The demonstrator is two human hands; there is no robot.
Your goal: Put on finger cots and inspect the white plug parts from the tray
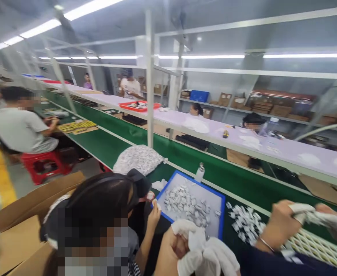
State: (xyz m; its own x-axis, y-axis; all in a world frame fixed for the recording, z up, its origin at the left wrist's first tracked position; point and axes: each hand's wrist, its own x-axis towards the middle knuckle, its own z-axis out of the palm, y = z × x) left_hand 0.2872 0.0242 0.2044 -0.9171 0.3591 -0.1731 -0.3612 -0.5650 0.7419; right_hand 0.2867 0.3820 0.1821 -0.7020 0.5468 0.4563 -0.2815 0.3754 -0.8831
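Note:
My left hand [178, 245], with white covers on some fingers, is at the bottom middle, its fingers closed around a small white piece [196, 238]. Close against it, my right hand [220, 257], also in white finger covers, has its fingers pressed together at the same piece. The fingers and white covers overlap, so the piece's exact shape is hidden. Just beyond my hands, a blue-rimmed tray [222, 218] holds many small white pieces [182, 201]. More loose white pieces [246, 222] lie on the green bench right of the tray.
Two co-worker hands [285, 218] work at the right above a white lattice tray [315, 245]. A co-worker [99, 214] sits close on my left. A full bag [138, 159], a white bottle [200, 173] and a metal post [149, 80] stand along the bench [105, 142].

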